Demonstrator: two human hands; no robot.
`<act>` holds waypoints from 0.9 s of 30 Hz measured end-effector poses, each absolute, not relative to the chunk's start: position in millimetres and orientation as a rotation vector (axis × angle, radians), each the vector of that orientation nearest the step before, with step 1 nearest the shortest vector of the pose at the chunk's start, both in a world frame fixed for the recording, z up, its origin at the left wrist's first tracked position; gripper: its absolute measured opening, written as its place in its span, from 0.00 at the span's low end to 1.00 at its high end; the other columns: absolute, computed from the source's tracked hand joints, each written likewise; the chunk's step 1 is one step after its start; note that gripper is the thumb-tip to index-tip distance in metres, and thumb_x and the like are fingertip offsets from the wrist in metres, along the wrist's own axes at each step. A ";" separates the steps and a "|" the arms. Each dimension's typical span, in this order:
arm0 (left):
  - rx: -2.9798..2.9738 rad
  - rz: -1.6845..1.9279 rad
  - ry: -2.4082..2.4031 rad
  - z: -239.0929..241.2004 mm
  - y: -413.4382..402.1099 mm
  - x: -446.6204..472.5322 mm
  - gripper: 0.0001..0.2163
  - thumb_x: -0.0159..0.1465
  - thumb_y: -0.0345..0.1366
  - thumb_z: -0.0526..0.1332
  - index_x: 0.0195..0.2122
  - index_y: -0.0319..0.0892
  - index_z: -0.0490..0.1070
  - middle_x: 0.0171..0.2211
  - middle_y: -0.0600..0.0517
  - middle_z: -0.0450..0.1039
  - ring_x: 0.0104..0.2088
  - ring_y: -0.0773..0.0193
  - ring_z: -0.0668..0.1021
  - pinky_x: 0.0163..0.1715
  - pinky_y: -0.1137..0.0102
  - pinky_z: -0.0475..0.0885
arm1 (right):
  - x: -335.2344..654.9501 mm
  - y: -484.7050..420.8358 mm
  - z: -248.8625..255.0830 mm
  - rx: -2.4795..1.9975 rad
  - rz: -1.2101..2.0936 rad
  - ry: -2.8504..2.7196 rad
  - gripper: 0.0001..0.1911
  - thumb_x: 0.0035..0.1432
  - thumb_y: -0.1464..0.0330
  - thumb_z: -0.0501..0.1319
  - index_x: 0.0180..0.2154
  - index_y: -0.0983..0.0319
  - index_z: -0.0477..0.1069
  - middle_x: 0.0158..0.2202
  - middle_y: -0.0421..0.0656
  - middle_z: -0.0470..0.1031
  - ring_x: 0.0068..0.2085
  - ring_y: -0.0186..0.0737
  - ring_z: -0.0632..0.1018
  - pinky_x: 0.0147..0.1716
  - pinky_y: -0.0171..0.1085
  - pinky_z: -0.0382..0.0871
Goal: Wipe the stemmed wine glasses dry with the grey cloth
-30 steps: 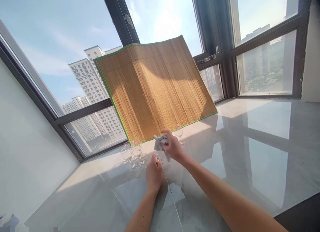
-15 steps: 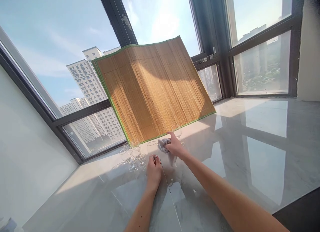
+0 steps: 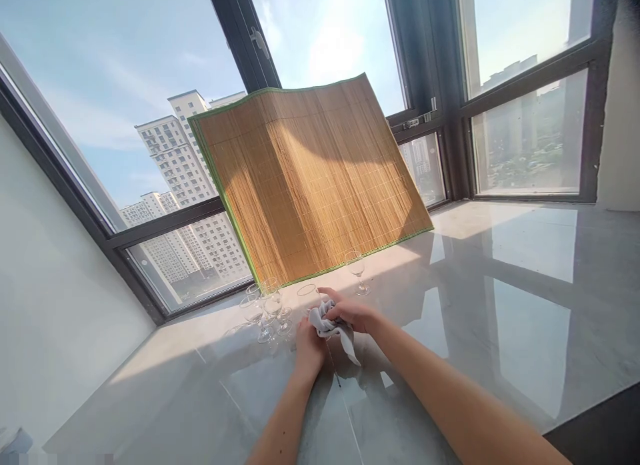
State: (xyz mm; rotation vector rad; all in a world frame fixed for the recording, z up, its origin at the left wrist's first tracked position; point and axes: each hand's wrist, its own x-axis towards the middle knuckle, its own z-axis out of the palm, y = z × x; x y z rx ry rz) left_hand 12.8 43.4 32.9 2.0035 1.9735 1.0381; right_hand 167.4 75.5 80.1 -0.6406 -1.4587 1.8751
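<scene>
Clamping the fingers of the right hand (image 3: 347,315) on a crumpled pale-grey cloth (image 3: 327,319); gripping a clear round-rimmed drinking glass (image 3: 307,295) in the left hand (image 3: 310,345), fingertips hidden by the cloth, rim just beyond them. Flanked left of these by clustered clear stemmed glasses (image 3: 273,306), beyond the right fingers by a lone clear wineglass (image 3: 357,266), farther out by a tan, green-edged bamboo mat (image 3: 315,178).

A bunched grey cloth (image 3: 327,321) partly hides a glass (image 3: 307,295).
</scene>
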 end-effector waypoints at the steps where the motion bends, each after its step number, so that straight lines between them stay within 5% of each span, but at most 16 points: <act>1: 2.021 1.009 2.005 32.0 42.7 12.0 0.12 0.58 0.32 0.61 0.43 0.47 0.75 0.43 0.47 0.75 0.48 0.53 0.74 0.50 0.62 0.66 | 167.0 75.4 80.3 -0.652 1.870 -1.460 0.48 0.36 0.75 0.59 0.62 0.55 0.52 0.33 0.38 0.74 0.28 0.37 0.74 0.24 0.34 0.67; 5: 2.060 0.967 2.062 29.4 38.2 11.1 0.16 0.58 0.30 0.59 0.47 0.47 0.74 0.44 0.46 0.73 0.50 0.53 0.72 0.52 0.60 0.65 | 163.9 77.4 78.7 -0.643 1.844 -1.432 0.49 0.35 0.75 0.59 0.63 0.56 0.51 0.28 0.35 0.72 0.27 0.37 0.73 0.25 0.34 0.66; 10: 1.967 1.121 2.026 34.0 34.8 8.4 0.17 0.52 0.24 0.55 0.41 0.43 0.75 0.41 0.48 0.73 0.47 0.56 0.72 0.49 0.63 0.66 | 160.2 80.6 78.5 -0.572 1.743 -1.323 0.48 0.34 0.76 0.59 0.61 0.57 0.53 0.36 0.39 0.76 0.32 0.37 0.75 0.31 0.34 0.66; 17: 1.582 1.924 1.996 53.7 29.0 -5.8 0.12 0.55 0.26 0.51 0.37 0.42 0.70 0.37 0.50 0.71 0.39 0.61 0.73 0.43 0.66 0.68 | 158.0 81.0 84.2 -0.508 1.658 -1.171 0.45 0.34 0.75 0.61 0.59 0.59 0.55 0.40 0.41 0.76 0.35 0.38 0.76 0.34 0.35 0.66; 22: 1.290 2.264 2.132 53.7 31.6 -15.7 0.16 0.54 0.29 0.56 0.45 0.44 0.63 0.44 0.49 0.63 0.46 0.58 0.69 0.51 0.60 0.65 | 152.6 83.7 75.4 -0.579 1.631 -1.197 0.45 0.34 0.75 0.60 0.59 0.58 0.54 0.38 0.41 0.76 0.34 0.39 0.75 0.33 0.35 0.65; 27: 1.060 2.189 2.128 45.7 41.6 -26.1 0.20 0.54 0.30 0.57 0.49 0.45 0.60 0.47 0.47 0.61 0.49 0.55 0.70 0.54 0.60 0.66 | 144.1 86.6 65.6 -0.582 1.581 -1.241 0.46 0.34 0.75 0.58 0.59 0.57 0.52 0.39 0.41 0.75 0.36 0.39 0.75 0.33 0.36 0.65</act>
